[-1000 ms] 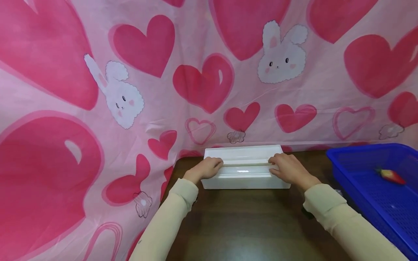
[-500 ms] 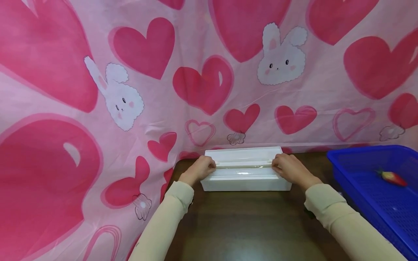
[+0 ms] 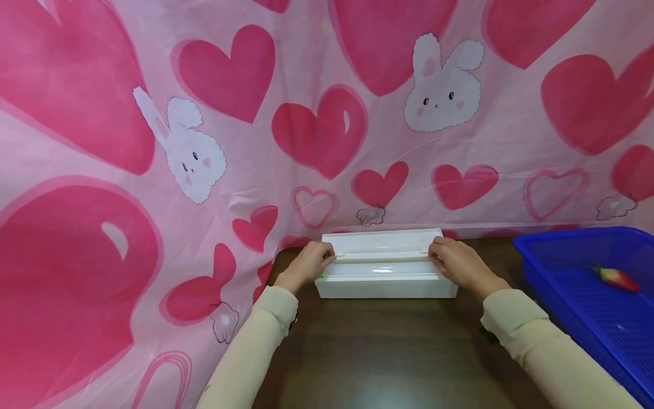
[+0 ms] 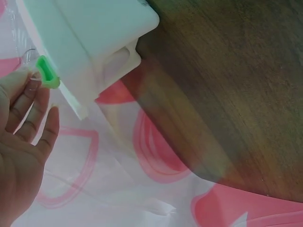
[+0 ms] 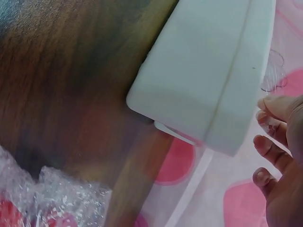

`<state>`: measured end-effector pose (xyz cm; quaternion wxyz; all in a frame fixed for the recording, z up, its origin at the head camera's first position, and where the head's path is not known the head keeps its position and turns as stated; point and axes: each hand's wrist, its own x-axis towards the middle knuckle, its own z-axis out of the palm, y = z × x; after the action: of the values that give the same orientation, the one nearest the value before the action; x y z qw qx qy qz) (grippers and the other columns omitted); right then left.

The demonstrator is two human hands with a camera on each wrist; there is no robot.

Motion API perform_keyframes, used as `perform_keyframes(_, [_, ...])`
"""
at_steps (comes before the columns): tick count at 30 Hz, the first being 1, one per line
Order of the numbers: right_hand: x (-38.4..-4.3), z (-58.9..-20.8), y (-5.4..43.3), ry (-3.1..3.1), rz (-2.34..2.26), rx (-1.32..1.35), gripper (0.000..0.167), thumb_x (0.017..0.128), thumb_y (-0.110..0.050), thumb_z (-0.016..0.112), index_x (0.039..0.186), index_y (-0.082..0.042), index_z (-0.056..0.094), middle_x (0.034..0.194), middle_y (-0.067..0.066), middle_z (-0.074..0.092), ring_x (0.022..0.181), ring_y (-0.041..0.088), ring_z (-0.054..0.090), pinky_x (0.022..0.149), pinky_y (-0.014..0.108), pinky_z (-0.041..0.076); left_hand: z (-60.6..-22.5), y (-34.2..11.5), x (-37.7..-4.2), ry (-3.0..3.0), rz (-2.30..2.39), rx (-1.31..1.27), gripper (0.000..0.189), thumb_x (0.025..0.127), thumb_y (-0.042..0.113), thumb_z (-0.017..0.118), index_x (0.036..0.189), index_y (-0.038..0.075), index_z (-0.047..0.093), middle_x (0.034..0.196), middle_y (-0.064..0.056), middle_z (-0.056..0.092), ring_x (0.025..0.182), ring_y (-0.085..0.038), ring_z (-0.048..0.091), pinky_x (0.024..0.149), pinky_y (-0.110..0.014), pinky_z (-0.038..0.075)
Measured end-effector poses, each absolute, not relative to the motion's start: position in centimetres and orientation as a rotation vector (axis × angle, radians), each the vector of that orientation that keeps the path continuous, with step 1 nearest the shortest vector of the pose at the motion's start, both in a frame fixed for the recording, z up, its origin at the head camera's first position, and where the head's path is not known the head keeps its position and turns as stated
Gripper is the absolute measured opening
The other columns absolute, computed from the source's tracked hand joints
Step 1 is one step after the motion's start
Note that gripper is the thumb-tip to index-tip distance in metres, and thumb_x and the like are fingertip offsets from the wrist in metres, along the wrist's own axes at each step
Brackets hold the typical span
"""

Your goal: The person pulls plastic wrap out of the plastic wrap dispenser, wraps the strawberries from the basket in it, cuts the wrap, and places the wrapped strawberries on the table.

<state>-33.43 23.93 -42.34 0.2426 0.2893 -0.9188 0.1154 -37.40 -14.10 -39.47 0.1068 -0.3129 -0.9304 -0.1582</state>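
Observation:
A long white cling film dispenser [image 3: 386, 288] lies near the back of the brown table, its lid raised at the rear. My left hand [image 3: 309, 262] is at its left end, thumb and forefinger pinching clear cling film. A small green piece [image 4: 48, 73] sits on the dispenser's edge beside those fingertips. At the other end, my right hand [image 3: 456, 259] pinches the film [image 5: 274, 73] between thumb and forefinger. Its remaining fingers [image 5: 274, 153] are loosely bent. The film is transparent, so its full extent is hard to make out.
A blue plastic basket [image 3: 557, 307] stands on the right, with a strawberry-like red and pale piece [image 3: 619, 279] inside. Crinkled clear plastic [image 5: 71, 198] lies on the table near my right wrist. A pink heart-patterned cloth [image 3: 317, 136] hangs directly behind and left of the table [image 3: 388, 352].
Both hands have spread apart from over the dispenser towards its two ends, the left one further. The green piece at the left end has come into sight. The dispenser stays in place.

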Motion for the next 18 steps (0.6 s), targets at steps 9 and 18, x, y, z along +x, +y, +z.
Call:
perform_keyframes(9, [-32.3, -41.3, 23.9, -2.528, 0.438, 0.698, 0.011, 0.088, -0.003, 0.072, 0.09, -0.012, 0.067, 0.087, 0.0, 0.058, 0.074, 0.021, 0.056, 0.06, 0.041, 0.051, -38.7, -14.3, -36.6, -2.681, -0.529, -0.952, 0.004, 0.097, 0.008, 0.069, 0.094, 0.006, 0.066, 0.088, -0.005, 0.067, 0.08, -0.018, 0.056, 0.078, -0.034, 0.051])
perform_keyframes(18, [-32.1, -41.4, 23.0, -2.514, 1.002, 0.605, 0.008, 0.101, -0.003, 0.06, 0.103, 0.005, 0.062, 0.066, 0.005, 0.062, 0.051, 0.014, 0.059, 0.053, 0.029, 0.05, -39.0, -14.2, -35.4, -2.714, -1.077, -0.867, 0.005, 0.106, 0.005, 0.051, 0.103, 0.0, 0.052, 0.092, -0.019, 0.073, 0.06, -0.019, 0.069, 0.055, -0.027, 0.051])
